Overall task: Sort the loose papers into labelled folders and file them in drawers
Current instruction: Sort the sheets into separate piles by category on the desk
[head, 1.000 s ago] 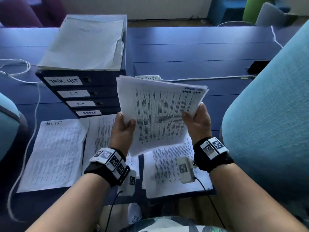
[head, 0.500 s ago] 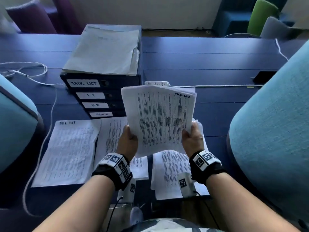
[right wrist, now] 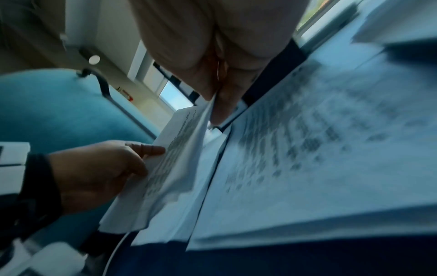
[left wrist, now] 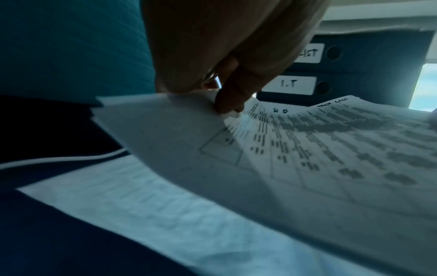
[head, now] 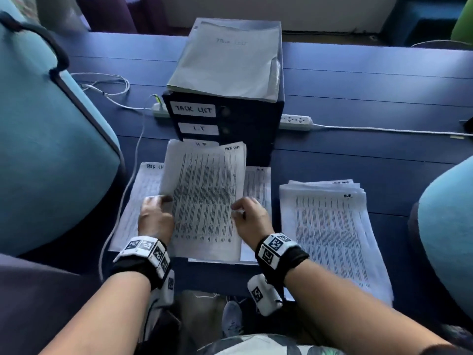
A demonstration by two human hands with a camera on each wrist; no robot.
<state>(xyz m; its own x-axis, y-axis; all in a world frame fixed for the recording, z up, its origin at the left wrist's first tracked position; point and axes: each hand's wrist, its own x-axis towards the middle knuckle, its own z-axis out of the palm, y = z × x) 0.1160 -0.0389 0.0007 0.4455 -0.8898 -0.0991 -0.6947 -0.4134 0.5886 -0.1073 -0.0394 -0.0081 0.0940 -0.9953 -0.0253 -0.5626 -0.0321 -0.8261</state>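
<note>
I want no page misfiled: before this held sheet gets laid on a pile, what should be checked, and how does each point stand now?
1. Held sheet heading reads TASK LIST: ok.
2. Left hand grips its left edge: ok.
3. Right hand pinches its right edge: ok.
4. Only one sheet held: not ok, several edges show in the left hand.
5. Task List pile on the desk lies to the left: ok.
6. Task List drawer open: not ok, shut.
</note>
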